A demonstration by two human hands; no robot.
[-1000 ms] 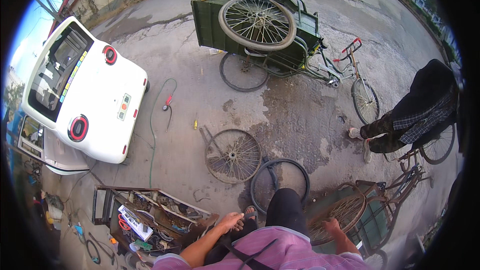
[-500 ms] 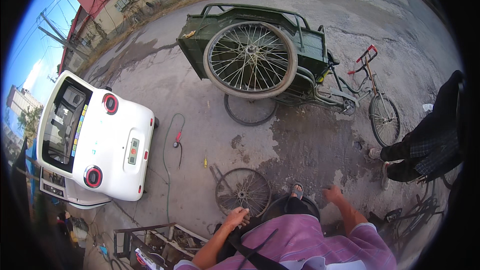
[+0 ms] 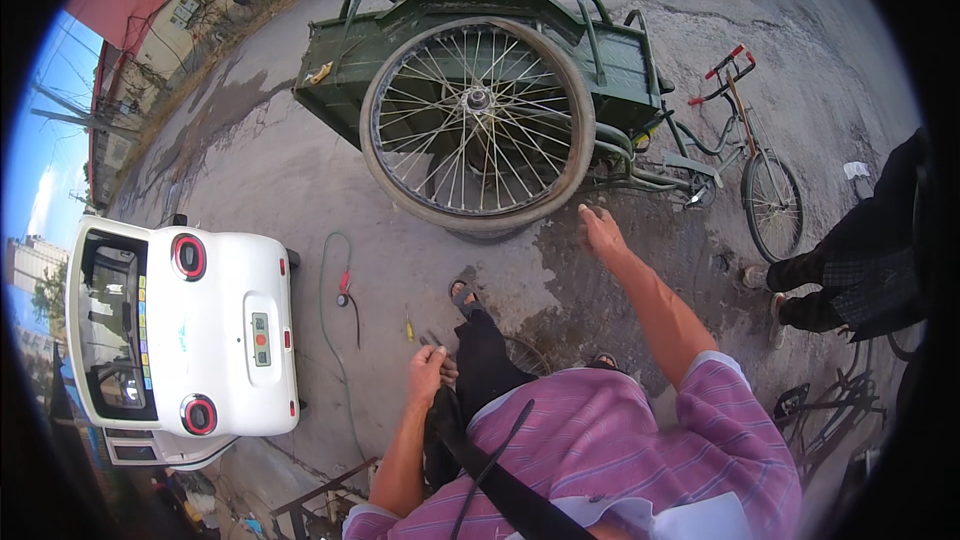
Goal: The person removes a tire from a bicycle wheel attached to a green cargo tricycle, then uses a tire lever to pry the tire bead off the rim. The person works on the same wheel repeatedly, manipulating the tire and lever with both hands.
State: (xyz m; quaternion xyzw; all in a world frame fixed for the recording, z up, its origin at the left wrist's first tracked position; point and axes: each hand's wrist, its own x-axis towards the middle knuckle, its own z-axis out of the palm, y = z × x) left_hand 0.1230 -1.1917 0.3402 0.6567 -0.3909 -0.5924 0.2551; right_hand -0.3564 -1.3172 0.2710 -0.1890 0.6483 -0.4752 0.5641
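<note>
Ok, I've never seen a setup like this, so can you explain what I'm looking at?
There's no robot here: these are a person's own bare hands. The fisheye camera sits on their head and looks down, so straight edges curve near the rim.

The right hand reaches out beside a spoked wheel on a green cargo tricycle tipped on its side. I can't tell whether it touches the tyre. The left hand is curled low in front of the body; whether it holds anything isn't clear.

On the ground lie a green hose and a small yellow tool. A white car stands at left.
</note>
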